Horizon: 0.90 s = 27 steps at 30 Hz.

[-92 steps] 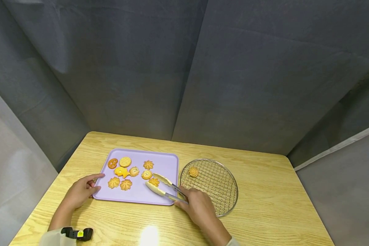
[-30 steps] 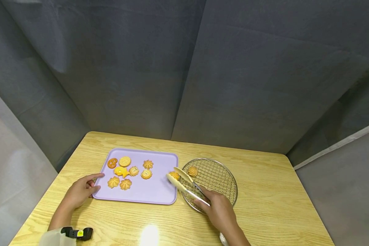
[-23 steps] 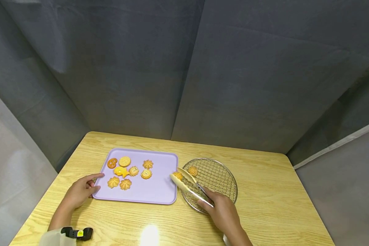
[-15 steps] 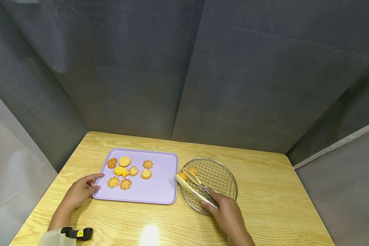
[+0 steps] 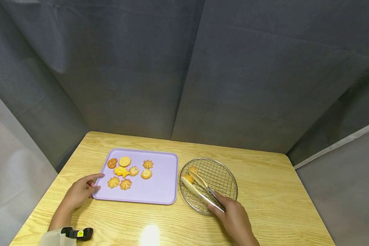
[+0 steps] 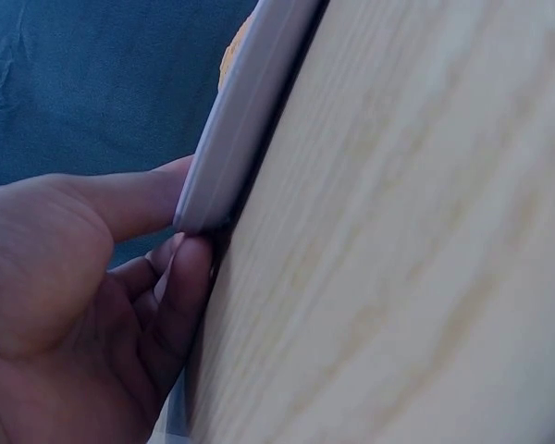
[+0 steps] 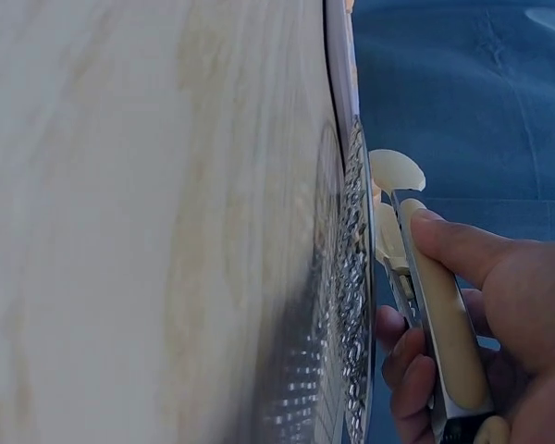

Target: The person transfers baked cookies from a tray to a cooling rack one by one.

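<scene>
My right hand (image 5: 233, 218) grips a pair of tongs (image 5: 200, 194) with cream tips and metal arms. Between the tips sits a flower-shaped cookie (image 5: 189, 178), low over the left part of the round wire rack (image 5: 224, 184). Just behind it on the rack lies a swirl cookie (image 5: 193, 169), partly covered by a tong tip. My left hand (image 5: 81, 191) pinches the left rim of the lilac tray (image 5: 153, 194); in the left wrist view, thumb and fingers (image 6: 180, 287) close on its edge. In the right wrist view, the tongs (image 7: 439, 314) lie between thumb and curled fingers.
On the tray lie several cookies, among them a pretzel (image 5: 112, 163), a round one (image 5: 124, 161), a fish-shaped one (image 5: 120, 171) and a ring-topped one (image 5: 146, 174). Both tray and rack stand on a wooden table (image 5: 273, 198). Grey curtains (image 5: 233, 85) rise behind it.
My right hand has carried the flower-shaped cookie in the tongs from the tray's right side rightward to the rack, near the swirl cookie. The left hand has stayed at the tray's rim.
</scene>
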Motion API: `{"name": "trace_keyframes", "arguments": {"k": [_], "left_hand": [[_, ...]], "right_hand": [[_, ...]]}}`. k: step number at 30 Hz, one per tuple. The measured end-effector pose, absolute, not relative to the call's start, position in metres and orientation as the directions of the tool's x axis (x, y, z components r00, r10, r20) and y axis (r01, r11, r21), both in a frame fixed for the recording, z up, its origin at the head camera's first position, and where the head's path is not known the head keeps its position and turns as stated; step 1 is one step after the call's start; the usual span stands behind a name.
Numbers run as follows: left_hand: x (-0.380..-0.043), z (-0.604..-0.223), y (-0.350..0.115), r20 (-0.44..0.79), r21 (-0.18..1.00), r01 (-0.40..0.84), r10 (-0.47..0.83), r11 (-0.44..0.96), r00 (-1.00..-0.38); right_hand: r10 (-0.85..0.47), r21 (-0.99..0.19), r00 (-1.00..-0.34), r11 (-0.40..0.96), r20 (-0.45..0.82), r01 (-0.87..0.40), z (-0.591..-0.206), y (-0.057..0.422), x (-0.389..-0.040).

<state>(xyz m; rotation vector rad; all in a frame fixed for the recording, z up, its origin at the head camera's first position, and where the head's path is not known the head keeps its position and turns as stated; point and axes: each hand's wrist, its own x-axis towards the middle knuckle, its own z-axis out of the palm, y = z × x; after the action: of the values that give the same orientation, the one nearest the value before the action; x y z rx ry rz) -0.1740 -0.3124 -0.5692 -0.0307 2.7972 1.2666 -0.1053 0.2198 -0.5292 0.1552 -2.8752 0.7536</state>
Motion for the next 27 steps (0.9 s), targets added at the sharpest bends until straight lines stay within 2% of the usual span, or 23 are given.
{"name": "trace_keyframes", "arguments": {"k": [13, 27], "left_hand": [[-0.1724, -0.5683, -0.3109, -0.084, 0.746, -0.059, 0.006, 0.663, -0.996], [-0.1736, -0.5709, -0.3111, -0.067, 0.749, -0.045, 0.008, 0.661, -0.998]], "right_hand": [[-0.075, -0.442, -0.977, 0.883, 0.199, -0.158, -0.533, 0.2267, -0.1001], [-0.068, -0.463, -0.987, 0.877, 0.144, -0.128, -0.5347, 0.2287, -0.1035]]}}
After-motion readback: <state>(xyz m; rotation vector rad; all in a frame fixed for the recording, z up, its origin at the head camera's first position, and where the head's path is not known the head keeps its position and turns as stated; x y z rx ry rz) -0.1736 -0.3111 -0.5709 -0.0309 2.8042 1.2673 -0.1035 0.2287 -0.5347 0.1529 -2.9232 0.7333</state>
